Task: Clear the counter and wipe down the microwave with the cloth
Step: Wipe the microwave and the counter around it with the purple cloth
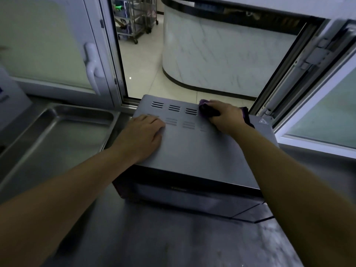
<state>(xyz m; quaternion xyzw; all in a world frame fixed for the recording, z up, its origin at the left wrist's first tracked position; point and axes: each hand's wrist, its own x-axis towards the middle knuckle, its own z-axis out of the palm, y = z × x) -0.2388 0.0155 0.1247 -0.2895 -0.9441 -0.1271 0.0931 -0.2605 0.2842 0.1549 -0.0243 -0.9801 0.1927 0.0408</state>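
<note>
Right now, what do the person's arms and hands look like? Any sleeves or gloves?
Both arms are bare up to the picture's edge, no sleeves showing. The left hand and right hand wear no gloves, and no rings, watch or bracelets show.

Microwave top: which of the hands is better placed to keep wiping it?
Right. The right hand already grips the purple cloth at the microwave's far edge; the left hand rests flat, steadying it.

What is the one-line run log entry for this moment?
left hand: flat on microwave top | right hand: grips cloth, rear vents
</note>
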